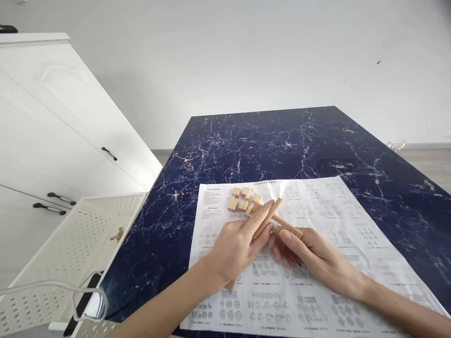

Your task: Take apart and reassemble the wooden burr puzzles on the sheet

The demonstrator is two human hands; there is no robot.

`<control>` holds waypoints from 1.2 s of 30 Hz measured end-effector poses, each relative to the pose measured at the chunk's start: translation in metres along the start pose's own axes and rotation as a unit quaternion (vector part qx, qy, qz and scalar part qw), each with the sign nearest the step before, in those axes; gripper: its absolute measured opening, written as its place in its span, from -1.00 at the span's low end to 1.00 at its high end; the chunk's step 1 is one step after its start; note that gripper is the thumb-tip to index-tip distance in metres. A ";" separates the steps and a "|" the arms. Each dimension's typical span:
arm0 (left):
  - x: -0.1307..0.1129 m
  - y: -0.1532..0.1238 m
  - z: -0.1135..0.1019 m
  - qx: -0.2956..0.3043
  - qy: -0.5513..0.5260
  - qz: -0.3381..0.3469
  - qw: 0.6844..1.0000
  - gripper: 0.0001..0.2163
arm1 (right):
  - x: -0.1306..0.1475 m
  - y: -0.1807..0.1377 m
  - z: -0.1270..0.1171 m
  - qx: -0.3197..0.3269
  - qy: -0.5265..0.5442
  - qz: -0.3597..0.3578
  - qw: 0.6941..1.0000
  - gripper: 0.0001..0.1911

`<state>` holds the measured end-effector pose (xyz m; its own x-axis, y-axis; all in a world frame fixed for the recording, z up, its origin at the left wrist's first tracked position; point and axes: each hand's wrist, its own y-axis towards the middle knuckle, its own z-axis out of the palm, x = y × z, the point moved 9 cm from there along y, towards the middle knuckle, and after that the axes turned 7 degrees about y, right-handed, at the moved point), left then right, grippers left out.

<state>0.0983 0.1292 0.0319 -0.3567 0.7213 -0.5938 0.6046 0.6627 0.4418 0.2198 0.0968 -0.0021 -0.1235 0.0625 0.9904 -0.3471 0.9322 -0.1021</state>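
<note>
My left hand is closed around a light wooden stick, which slants up to the right between thumb and fingers. My right hand pinches a second wooden stick, and part of another piece shows beneath it. The two sticks cross or nearly meet between my hands; whether they touch I cannot tell. Just beyond my left fingertips, several small wooden blocks stand grouped on the printed paper sheet. From under my left wrist pokes the end of another wooden piece, mostly hidden.
The sheet, covered in small diagrams, lies on a dark blue marbled table. To the left is a white perforated bin with a small wooden piece and a white cable. White cabinets stand beyond it.
</note>
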 end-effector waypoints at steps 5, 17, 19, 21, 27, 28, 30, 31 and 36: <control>-0.001 0.001 0.000 0.008 0.000 -0.004 1.000 -0.52 | -0.002 -0.001 0.001 0.003 -0.012 -0.003 1.000 -0.38; -0.001 -0.001 -0.002 -0.014 0.030 0.003 0.999 -0.45 | -0.001 0.001 -0.003 -0.004 0.045 0.016 0.999 -0.37; -0.001 -0.001 -0.004 -0.016 0.012 -0.008 1.000 -0.41 | -0.001 0.002 -0.005 -0.002 0.094 0.019 0.995 -0.37; 0.003 0.000 -0.005 -0.011 -0.026 -0.045 0.999 -0.36 | -0.002 0.003 -0.007 0.004 0.157 0.014 0.988 -0.37; 0.017 0.002 -0.015 -0.047 -0.207 -0.162 0.964 -0.49 | -0.009 0.004 0.001 0.081 0.312 0.015 0.947 -0.42; 0.017 0.003 -0.016 -0.041 -0.240 -0.172 0.955 -0.49 | -0.010 0.003 0.005 0.109 0.329 0.011 0.938 -0.41; 0.014 0.006 -0.012 0.000 -0.301 -0.177 0.937 -0.49 | -0.010 0.000 0.015 0.169 0.371 0.000 0.913 -0.38; 0.011 0.008 -0.009 0.030 -0.334 -0.170 0.927 -0.47 | -0.010 -0.002 0.020 0.198 0.393 -0.001 0.898 -0.36; 0.000 0.007 0.012 0.161 -0.451 -0.165 0.863 -0.33 | -0.005 -0.008 0.034 0.279 0.480 0.002 0.832 -0.32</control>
<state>0.1109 0.1315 0.0274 0.0637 -0.0414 -0.9971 0.7939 0.6076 0.0255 0.1917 0.0771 -0.0098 0.5813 0.5704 0.5803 -0.7585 0.6381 0.1325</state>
